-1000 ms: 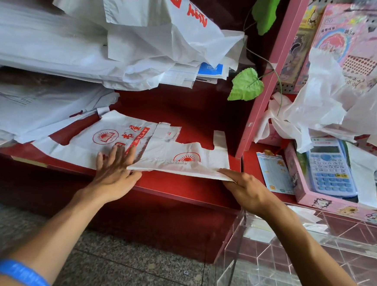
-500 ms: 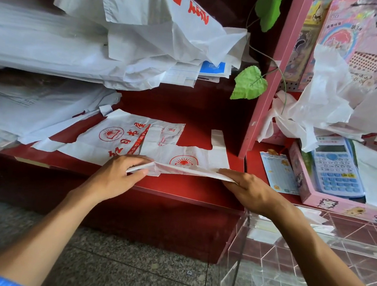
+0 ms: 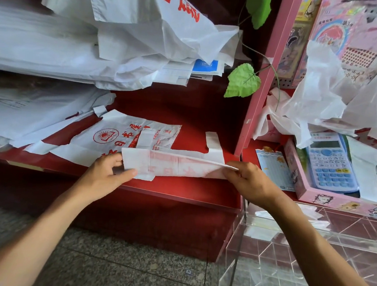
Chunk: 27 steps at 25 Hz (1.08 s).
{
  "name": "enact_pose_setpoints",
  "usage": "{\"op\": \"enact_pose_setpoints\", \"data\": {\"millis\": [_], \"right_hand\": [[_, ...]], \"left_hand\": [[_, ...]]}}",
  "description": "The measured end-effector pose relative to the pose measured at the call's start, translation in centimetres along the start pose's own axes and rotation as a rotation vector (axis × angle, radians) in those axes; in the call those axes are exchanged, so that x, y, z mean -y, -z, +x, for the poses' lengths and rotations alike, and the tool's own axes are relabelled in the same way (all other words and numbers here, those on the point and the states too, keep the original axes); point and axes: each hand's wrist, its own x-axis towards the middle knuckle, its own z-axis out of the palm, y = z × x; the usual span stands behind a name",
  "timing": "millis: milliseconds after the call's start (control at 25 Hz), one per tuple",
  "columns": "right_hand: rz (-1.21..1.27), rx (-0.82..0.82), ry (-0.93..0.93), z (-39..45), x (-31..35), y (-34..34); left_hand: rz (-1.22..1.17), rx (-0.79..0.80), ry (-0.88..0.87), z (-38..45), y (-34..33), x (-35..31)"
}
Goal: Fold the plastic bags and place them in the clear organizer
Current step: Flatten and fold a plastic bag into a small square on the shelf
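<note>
Fingers of my left hand pinch the left end of a white bag, and my right hand pinches its right end; the bag is doubled lengthwise over the front of the red shelf. By my reckoning this fold is only half made. Another printed bag lies flat behind it, and loose bags hang at right. I cannot tell what the clear organizer holds.
</note>
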Motion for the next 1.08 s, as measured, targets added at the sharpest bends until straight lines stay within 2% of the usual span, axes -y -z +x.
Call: {"op": "enact_pose_setpoints", "data": {"millis": [120,280,440,640,1000,1080], "right_hand": [[-0.022,0.023,-0.015,0.2,-0.1,-0.4],[0.013,-0.112,-0.141,0.9,-0.2,-0.9],[0.053,-0.189,-0.240,1.3,-0.2,-2.0],[0.084,-0.194,-0.326,1.5,0.7,-2.6],[-0.157,-0.169,-0.275,1.6,0.6,-3.7],[-0.251,-0.210,-0.231,1.4,0.7,-4.0]], "left_hand": [[0.101,-0.018,0.005,0.2,0.1,0.2],[0.018,-0.042,0.044,0.4,0.0,0.0],[0.038,-0.077,0.079,0.6,0.0,0.1],[0.043,-0.150,0.091,0.7,-0.5,-0.1],[0.264,-0.182,0.030,0.8,-1.0,-0.5],[0.402,-0.191,-0.026,0.8,-1.2,-0.5]]}}
